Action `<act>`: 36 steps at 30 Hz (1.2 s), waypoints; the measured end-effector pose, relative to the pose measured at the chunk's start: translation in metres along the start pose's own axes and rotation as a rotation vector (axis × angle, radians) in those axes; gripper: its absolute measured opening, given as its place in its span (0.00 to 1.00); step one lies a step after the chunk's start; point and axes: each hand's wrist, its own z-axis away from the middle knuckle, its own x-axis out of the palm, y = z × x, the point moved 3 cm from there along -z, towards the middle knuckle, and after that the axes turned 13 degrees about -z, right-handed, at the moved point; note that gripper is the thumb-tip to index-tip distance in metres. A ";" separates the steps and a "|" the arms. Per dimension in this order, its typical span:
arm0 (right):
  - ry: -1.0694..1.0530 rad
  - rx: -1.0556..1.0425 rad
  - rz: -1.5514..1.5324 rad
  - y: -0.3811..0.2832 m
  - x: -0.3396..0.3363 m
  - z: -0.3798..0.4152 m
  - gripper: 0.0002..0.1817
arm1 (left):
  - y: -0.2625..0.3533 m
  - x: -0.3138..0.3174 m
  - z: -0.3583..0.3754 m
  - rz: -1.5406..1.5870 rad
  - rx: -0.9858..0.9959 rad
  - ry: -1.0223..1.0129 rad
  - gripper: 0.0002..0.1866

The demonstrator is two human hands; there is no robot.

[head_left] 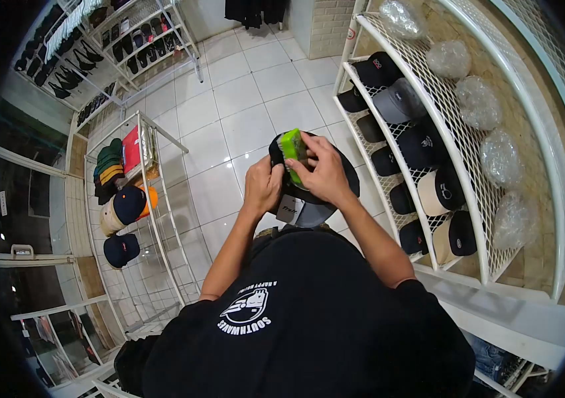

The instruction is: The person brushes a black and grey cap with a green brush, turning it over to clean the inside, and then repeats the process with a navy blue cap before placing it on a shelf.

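Note:
In front of my chest I hold a black cap (351,174) with a grey part (315,214) at its lower side. A white paper tag (289,209) hangs from it. My left hand (262,186) is closed on the cap's left edge. The fingers of my right hand (327,171) grip a bright green brush (292,142), whose bristle side lies against the cap. Part of the cap is hidden under the brush and my right hand.
To the right, a white mesh rack (422,156) holds several caps, with clear plastic bundles (478,103) on its upper shelf. A white metal stand (153,219) on the left carries more caps (121,250). Sandal shelves (143,43) stand at the back, beyond the tiled floor (243,99).

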 end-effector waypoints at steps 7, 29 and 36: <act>0.234 0.018 0.449 0.023 -0.035 -0.012 0.36 | -0.004 0.002 0.002 0.012 -0.037 0.066 0.13; 0.306 0.097 0.252 0.047 -0.034 -0.017 0.36 | 0.010 0.010 0.014 -0.061 0.111 0.107 0.14; 0.329 0.092 0.183 0.036 -0.032 -0.016 0.40 | 0.011 0.013 0.012 0.033 0.088 0.127 0.14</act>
